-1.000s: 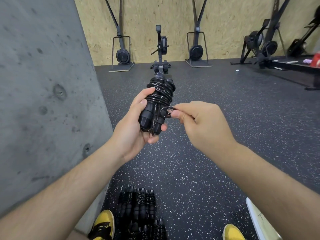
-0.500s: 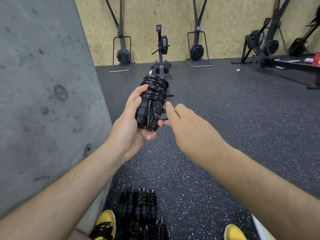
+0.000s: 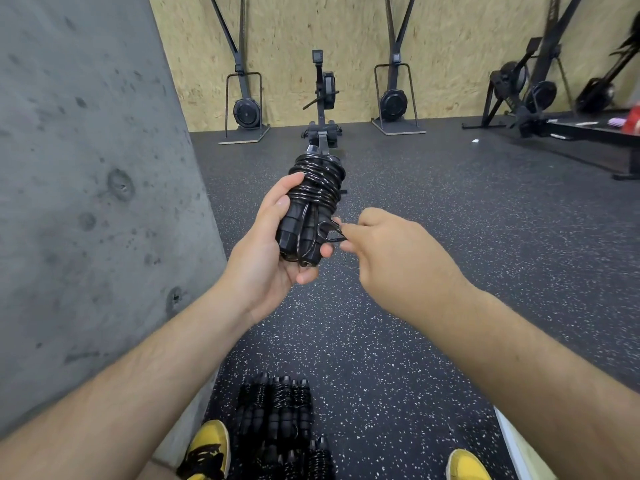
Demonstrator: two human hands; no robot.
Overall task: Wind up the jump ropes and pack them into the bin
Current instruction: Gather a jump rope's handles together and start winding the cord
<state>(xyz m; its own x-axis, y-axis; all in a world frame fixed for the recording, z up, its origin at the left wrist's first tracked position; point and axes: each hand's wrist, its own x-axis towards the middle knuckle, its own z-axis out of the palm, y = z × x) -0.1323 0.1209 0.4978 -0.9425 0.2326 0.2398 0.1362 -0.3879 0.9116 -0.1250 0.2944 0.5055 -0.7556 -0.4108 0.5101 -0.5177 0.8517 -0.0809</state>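
Left hand [image 3: 266, 251] wrapped round rope bundle [image 3: 311, 209]; right hand [image 3: 388, 247] pinching loose loop [image 3: 329, 232] at bundle's 3 o'clock.

Status: cord coiled tight over both handles, only the tail loop left to tuck, by my reckoning; then packing. Wound ropes [image 3: 277, 420] lie stacked at 6 o'clock between yellow shoes [image 3: 207, 452]; whether a bin holds them, cannot tell. Clearance: concrete wall [image 3: 86, 185] close at 9 o'clock; open floor [image 3: 450, 209] from 12 to 3, rower [image 3: 322, 98] well apart at 12.

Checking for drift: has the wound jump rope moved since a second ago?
No; the jump rope still tops out at the central rowing machine's foot.
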